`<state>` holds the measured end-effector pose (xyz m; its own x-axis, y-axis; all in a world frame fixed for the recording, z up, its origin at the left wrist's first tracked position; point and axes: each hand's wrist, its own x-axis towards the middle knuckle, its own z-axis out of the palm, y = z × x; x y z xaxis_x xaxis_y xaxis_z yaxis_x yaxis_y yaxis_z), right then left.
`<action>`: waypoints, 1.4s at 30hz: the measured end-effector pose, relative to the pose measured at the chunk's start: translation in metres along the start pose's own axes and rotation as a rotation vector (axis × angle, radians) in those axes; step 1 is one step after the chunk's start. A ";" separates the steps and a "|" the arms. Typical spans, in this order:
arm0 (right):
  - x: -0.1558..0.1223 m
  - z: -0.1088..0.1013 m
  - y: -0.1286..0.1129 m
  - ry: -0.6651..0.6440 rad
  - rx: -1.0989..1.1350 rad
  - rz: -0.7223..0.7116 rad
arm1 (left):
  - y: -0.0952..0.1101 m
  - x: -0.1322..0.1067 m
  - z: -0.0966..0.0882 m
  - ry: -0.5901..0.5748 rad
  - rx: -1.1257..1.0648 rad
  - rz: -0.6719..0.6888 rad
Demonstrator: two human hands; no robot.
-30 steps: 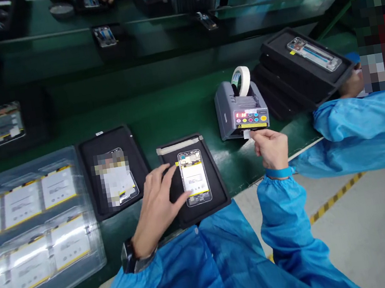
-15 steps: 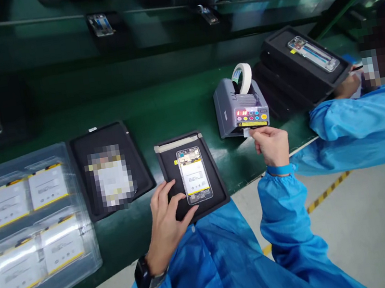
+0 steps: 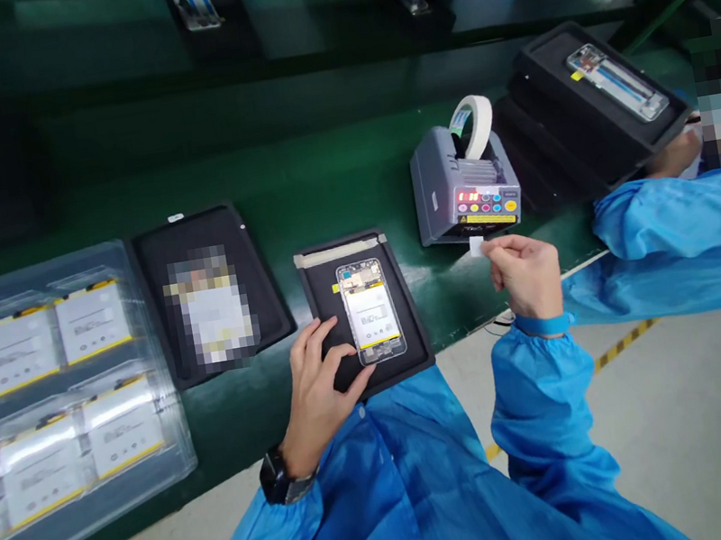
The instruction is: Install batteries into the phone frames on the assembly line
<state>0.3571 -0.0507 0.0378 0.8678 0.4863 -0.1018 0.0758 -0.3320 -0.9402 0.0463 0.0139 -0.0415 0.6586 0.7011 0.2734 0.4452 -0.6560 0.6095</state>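
My left hand (image 3: 316, 382) rests with spread fingers on a black foam tray (image 3: 336, 351), just left of an opened smartphone body (image 3: 371, 312) with a yellow-edged white battery in it. That hand holds nothing. Its fingertips stop close to the phone's left edge. My right hand (image 3: 526, 276) pinches a small white strip of tape (image 3: 476, 245) between thumb and fingers. The strip sits just in front of a grey tape dispenser (image 3: 465, 199), which carries a cream tape roll (image 3: 475, 124) on top.
A clear blister tray of batteries (image 3: 26, 279) lies left, beside a second black tray (image 3: 166, 337) holding a blurred item. Stacked black trays (image 3: 573, 58) stand right. A co-worker's blue sleeve (image 3: 671, 243) reaches in at right. Beyond the bench lies a glass-fronted shelf; the floor is below.
My left hand has slid off the phone to the tray's lower left. My right hand has drawn the tape strip slightly away from the dispenser. The view has shifted a little.
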 end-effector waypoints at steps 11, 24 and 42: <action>-0.131 0.052 0.043 -0.194 -0.373 -0.285 | 0.006 -0.001 0.002 0.024 -0.031 -0.008; -0.136 0.066 0.048 -0.128 -0.532 -0.355 | 0.004 -0.003 0.004 0.037 -0.043 -0.006; -0.137 0.060 0.058 -0.043 -0.738 -0.425 | 0.003 -0.002 0.005 0.043 -0.054 0.000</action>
<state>0.2127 -0.0881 -0.0222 0.6749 0.7142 0.1854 0.7044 -0.5486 -0.4504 0.0491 0.0088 -0.0435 0.6313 0.7133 0.3044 0.4113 -0.6407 0.6483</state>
